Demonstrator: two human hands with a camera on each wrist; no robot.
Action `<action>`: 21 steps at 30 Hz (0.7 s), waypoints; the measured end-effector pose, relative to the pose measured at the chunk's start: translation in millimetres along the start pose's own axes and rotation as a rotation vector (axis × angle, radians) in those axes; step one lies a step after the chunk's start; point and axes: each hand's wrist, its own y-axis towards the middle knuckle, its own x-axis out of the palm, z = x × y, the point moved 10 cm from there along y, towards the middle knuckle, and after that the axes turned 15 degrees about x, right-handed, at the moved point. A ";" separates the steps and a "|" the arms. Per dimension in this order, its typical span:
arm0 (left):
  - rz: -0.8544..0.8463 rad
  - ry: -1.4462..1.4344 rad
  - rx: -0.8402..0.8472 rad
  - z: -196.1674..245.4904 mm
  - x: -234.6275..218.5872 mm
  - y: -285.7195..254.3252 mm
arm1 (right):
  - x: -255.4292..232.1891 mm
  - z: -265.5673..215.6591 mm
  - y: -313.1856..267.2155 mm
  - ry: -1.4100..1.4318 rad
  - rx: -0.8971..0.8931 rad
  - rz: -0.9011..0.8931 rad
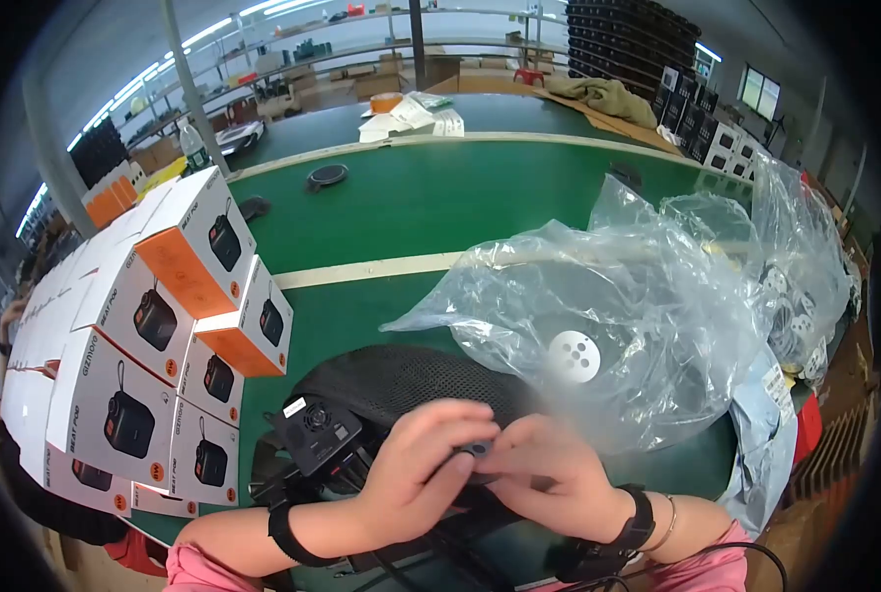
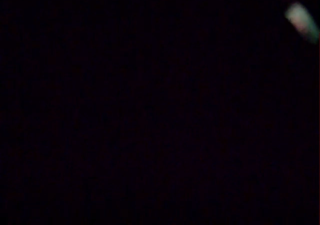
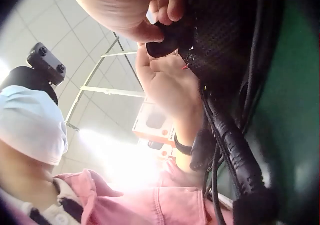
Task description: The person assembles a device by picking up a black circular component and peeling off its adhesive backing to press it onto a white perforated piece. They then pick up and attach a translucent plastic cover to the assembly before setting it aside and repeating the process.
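Observation:
A small dark rounded piece (image 1: 476,449) sits between both hands in the head view. My left hand (image 1: 422,472) curls its fingers and thumb round it from the left. From the right, my right hand (image 1: 551,479) pinches at it with bent fingers. In the right wrist view the piece (image 3: 162,43) looks black and smooth-edged, with the right thumb on it and the left palm (image 3: 172,82) behind. Black mesh fabric (image 1: 411,380) lies just beyond the hands, beside a black box-shaped device (image 1: 317,434) with a round grille. The left wrist view is almost wholly dark.
Stacked white-and-orange speaker boxes (image 1: 129,414) rise on the left. A large clear plastic bag (image 1: 638,296) spreads over the green table (image 1: 381,217) at right, with a white perforated disc (image 1: 574,356) in it. Black cables (image 3: 215,160) run below the hands. A dark round piece (image 1: 327,176) lies farther back.

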 end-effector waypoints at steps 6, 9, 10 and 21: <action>-0.089 0.058 0.011 1.7 6.4 2.2 | -0.6 5.2 0.3 0.029 0.044 0.001; -0.095 0.046 0.006 0.7 7.0 2.0 | -1.0 3.1 0.6 0.044 0.039 0.003; -0.101 0.051 0.000 0.5 7.2 2.0 | -1.3 2.5 0.7 0.049 0.042 0.004; -0.086 0.059 0.018 3.0 8.2 3.8 | 1.0 9.3 -2.2 0.128 0.074 0.007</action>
